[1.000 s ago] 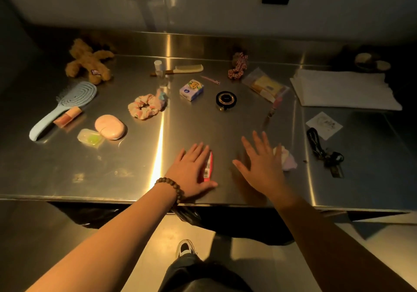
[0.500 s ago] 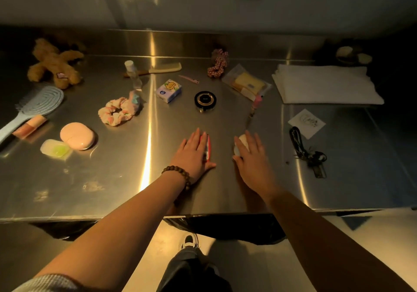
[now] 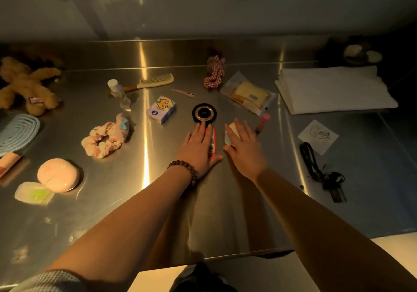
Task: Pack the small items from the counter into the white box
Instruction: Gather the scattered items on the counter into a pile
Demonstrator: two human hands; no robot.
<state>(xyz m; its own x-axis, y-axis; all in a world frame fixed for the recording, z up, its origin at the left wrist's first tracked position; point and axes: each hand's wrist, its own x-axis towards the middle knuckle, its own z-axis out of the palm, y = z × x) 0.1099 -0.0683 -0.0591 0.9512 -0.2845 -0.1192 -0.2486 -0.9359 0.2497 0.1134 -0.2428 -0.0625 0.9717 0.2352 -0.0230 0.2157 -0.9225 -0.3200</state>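
Note:
My left hand (image 3: 199, 147) lies flat with straight fingers on the steel counter (image 3: 225, 201), partly covering a thin red item (image 3: 214, 141); its fingertips touch a round black compact (image 3: 204, 113). My right hand (image 3: 244, 149) rests flat over a small pale item (image 3: 230, 133) that shows at its left edge. Around them lie a tissue pack (image 3: 161, 109), a floral scrunchie (image 3: 107, 139), a pink clip (image 3: 183, 93), a checked scrunchie (image 3: 214, 74), a wrapped snack (image 3: 248, 95) and a pink tube (image 3: 262, 122). A white corner, possibly the box (image 3: 155, 279), shows below the counter edge.
On the left are a plush toy (image 3: 27, 86), a blue hairbrush (image 3: 15, 133), a pink case (image 3: 58, 175), a green-and-clear packet (image 3: 33, 193), a small bottle (image 3: 117, 90) and a comb (image 3: 153, 80). On the right lie folded white cloth (image 3: 334, 88), a card (image 3: 318, 135) and a black strap (image 3: 320, 169).
Both hands have slid farther from the counter's front edge. The right hand moved left onto the small pale item. The left hand stays on the red item and now reaches the compact.

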